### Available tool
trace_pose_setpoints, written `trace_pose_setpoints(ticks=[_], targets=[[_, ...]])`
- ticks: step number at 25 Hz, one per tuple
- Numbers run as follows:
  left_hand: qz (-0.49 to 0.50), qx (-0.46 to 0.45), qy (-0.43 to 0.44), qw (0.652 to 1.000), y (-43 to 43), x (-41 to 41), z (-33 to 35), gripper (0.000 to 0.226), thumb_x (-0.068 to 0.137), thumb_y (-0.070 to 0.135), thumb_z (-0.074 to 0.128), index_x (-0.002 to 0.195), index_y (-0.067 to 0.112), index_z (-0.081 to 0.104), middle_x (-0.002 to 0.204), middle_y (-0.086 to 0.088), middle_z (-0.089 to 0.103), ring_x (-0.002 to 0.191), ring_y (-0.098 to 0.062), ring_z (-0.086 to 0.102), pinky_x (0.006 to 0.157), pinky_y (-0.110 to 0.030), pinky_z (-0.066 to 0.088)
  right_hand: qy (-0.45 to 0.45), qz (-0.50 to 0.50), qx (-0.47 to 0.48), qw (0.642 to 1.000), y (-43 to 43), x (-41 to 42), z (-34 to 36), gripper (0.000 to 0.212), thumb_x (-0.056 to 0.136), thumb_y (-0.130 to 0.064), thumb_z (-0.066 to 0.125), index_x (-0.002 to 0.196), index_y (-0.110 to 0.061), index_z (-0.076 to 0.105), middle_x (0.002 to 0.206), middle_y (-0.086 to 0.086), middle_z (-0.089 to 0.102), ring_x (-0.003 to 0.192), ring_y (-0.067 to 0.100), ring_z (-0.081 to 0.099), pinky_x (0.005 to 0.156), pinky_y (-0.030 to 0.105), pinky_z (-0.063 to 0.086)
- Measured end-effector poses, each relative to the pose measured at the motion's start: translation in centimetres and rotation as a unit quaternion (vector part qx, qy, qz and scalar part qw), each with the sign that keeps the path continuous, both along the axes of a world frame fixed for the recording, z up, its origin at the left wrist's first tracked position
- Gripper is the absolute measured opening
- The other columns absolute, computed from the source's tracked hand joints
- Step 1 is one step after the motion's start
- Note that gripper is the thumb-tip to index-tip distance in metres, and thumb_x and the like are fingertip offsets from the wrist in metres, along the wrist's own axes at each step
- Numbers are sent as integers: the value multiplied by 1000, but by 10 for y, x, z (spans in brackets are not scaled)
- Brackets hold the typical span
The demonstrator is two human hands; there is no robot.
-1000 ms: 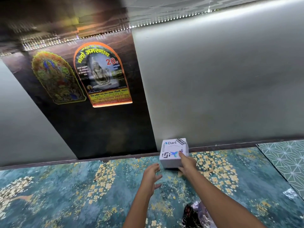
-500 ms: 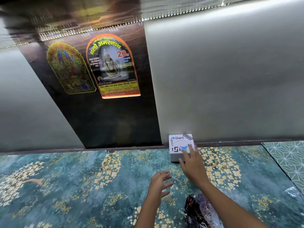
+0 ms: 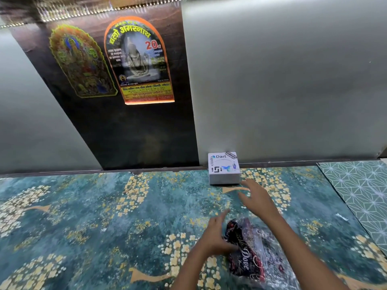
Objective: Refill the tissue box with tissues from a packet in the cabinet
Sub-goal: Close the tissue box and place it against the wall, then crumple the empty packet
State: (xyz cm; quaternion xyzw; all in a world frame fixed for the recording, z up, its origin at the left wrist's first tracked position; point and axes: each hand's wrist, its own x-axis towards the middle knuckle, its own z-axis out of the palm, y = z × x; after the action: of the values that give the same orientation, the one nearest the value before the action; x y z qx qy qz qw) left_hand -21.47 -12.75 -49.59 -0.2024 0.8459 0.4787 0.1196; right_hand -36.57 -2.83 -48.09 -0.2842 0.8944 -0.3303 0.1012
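A small white tissue box point(image 3: 223, 168) with stickers on top stands on the teal floral surface point(image 3: 104, 216), against the back wall. A dark, shiny tissue packet point(image 3: 249, 250) with red and white print lies nearer to me. My left hand point(image 3: 215, 237) rests at the packet's left edge, thumb touching the plastic, fingers spread. My right hand point(image 3: 255, 197) hovers open just below the box, apart from it, its forearm crossing over the packet.
A dark wooden panel point(image 3: 129, 130) with two arched religious stickers rises behind the surface, flanked by grey frosted panels point(image 3: 282, 80). A green geometric-patterned mat point(image 3: 360, 189) lies at the right.
My right hand has let go of the white box and drawn back toward me. My left hand has dropped to the packet. The view has tilted down, showing more of the packet.
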Motion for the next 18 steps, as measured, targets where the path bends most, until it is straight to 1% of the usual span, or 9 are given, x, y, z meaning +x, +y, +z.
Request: trace_pose_setpoints(ticks=[3,5,7,9,11,12,14,16,18], targets=[[40,-68,74,994,23,18,-20,54,76,-1,59,117,34,53,119,2,51,120,-22,48,103,-33,43,-108,-43,77,990,84,61,-28,112,55,-70,61,144,-27,8,155,0,0,142,25,13,113,46,23],[178,61,79,979,31,25,-24,44,76,-11,52,80,31,66,93,6,61,102,-24,59,91,-39,51,-115,-22,162,980,121,100,-44,137,34,-81,58,139,-36,-19,146,-6,-26,141,20,-10,115,46,7],[313,273,43,909,41,25,-24,39,79,-16,48,63,15,66,76,-4,66,80,-25,62,70,-37,53,-99,11,196,976,131,131,-52,147,26,-82,60,133,-37,-30,139,-4,-37,135,17,-22,111,43,-5],[363,418,11,832,63,25,-23,32,81,-17,46,63,5,63,63,-11,67,65,-24,60,57,-29,51,-114,-8,138,984,121,151,-49,148,26,-78,66,134,-38,-27,149,-5,-20,139,17,-11,115,42,4],[344,454,4,822,87,33,-15,30,81,-16,45,65,3,62,49,-6,67,51,-18,60,44,-21,50,-108,-45,9,993,107,162,-49,116,49,-55,66,139,-39,-6,144,3,34,132,16,34,103,32,36],[314,441,6,841,96,41,-10,31,82,-16,46,65,4,62,45,-3,65,42,-13,57,38,-17,46,-117,-61,-48,990,103,168,-45,95,58,-39,62,137,-41,9,130,4,52,115,10,51,90,24,43],[224,374,52,899,107,61,6,26,80,-13,53,71,8,65,49,4,66,39,-4,55,38,-13,43,-143,-112,-162,970,105,178,-37,67,63,-13,60,120,-42,41,106,-3,67,86,-14,60,72,8,46],[96,209,175,957,110,87,19,30,69,1,70,94,15,63,82,5,69,68,-1,64,62,-14,51,-167,-172,-262,935,117,191,-31,49,57,-7,68,94,-38,58,83,-13,72,71,-17,61,63,4,47],[-46,-50,282,957,118,112,15,55,61,26,77,112,26,57,111,4,57,103,-3,54,91,-15,42,-201,-193,-347,896,137,207,-20,32,60,1,70,74,-26,64,62,-16,72,61,-8,62,54,7,48]])
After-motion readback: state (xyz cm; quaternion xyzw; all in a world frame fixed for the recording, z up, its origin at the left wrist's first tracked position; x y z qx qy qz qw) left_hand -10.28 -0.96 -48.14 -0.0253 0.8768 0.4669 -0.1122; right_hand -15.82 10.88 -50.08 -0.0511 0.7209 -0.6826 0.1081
